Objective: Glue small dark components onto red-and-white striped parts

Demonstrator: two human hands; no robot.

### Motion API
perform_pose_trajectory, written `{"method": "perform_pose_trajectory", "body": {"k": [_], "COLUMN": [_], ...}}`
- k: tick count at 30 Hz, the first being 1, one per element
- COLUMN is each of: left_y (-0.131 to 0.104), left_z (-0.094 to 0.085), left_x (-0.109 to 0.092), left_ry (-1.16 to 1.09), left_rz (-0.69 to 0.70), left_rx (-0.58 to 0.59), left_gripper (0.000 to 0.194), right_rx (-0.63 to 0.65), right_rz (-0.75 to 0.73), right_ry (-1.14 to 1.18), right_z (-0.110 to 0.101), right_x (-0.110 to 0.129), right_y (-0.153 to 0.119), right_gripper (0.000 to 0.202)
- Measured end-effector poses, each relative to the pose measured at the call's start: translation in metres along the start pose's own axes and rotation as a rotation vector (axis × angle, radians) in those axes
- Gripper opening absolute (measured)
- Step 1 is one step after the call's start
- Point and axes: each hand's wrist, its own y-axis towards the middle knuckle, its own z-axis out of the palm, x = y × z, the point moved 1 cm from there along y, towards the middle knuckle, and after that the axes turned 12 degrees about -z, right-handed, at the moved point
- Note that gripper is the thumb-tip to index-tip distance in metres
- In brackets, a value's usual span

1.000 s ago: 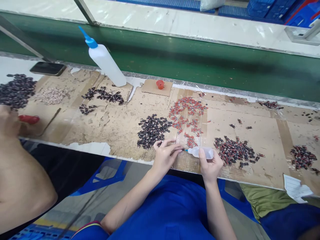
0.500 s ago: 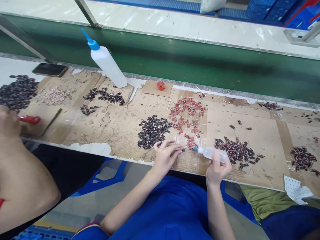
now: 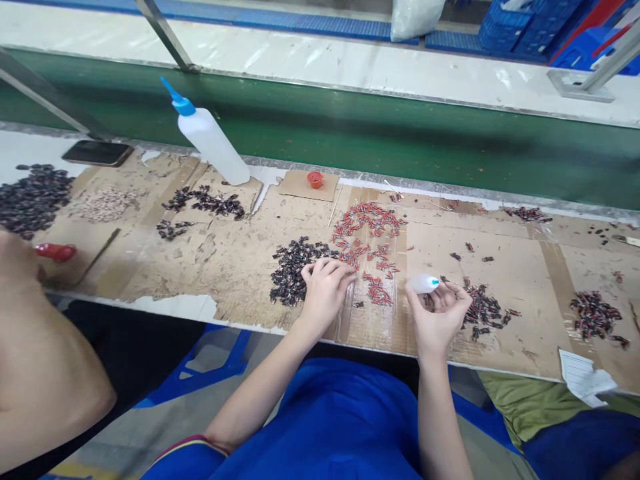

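My left hand [image 3: 326,287] reaches between the heap of small black parts [image 3: 290,270] and the scattered small red parts [image 3: 370,220]. Its fingers are curled together at the edge of the red parts; whatever they may pinch is too small to make out. A single black part [image 3: 358,305] lies on the cardboard just right of that hand. My right hand [image 3: 443,313] holds a small white squeeze bottle [image 3: 419,285] between thumb and fingers, its blue tip turned toward the right. Beyond the right hand is a pile of joined black-and-red parts [image 3: 483,307].
A large white bottle [image 3: 215,147] with a blue nozzle stands at the back, left of a small red cup [image 3: 315,179]. At far left are a co-worker's arm [image 3: 45,360], a red tool handle [image 3: 56,252] and a phone [image 3: 97,153]. A green belt [image 3: 350,147] runs behind.
My left hand has moved up from the front edge toward the red parts, leaving a black part on the cardboard. The small bottle's tip has swung from pointing left to pointing right.
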Motion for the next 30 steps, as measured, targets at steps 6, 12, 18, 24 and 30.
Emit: {"method": "perform_pose_trajectory", "body": {"k": [6, 12, 18, 24, 30], "left_y": [0.014, 0.019, 0.023, -0.006, -0.037], "left_z": [0.011, 0.016, 0.016, 0.001, 0.006], "left_x": [-0.006, -0.007, -0.008, -0.027, -0.026], "left_ry": [0.066, 0.162, 0.171, -0.351, -0.553], "left_rz": [0.035, 0.114, 0.153, 0.125, 0.051], "left_rx": [0.022, 0.029, 0.023, 0.045, 0.044], "left_gripper": [0.015, 0.016, 0.019, 0.017, 0.017], "right_rx": [-0.079, 0.027, 0.197, 0.239, 0.178], "right_rz": [-0.239, -0.372, -0.267, 0.206, 0.304], "right_ry": [-0.128, -0.100, -0.016, 0.271, 0.369], "right_z": [-0.017, -0.013, 0.003, 0.027, 0.031], "right_x": [0.022, 0.028, 0.033, 0.034, 0.030], "right_y": [-0.018, -0.033, -0.039, -0.043, -0.047], "right_gripper": [0.057, 0.037, 0.016, 0.028, 0.024]}}
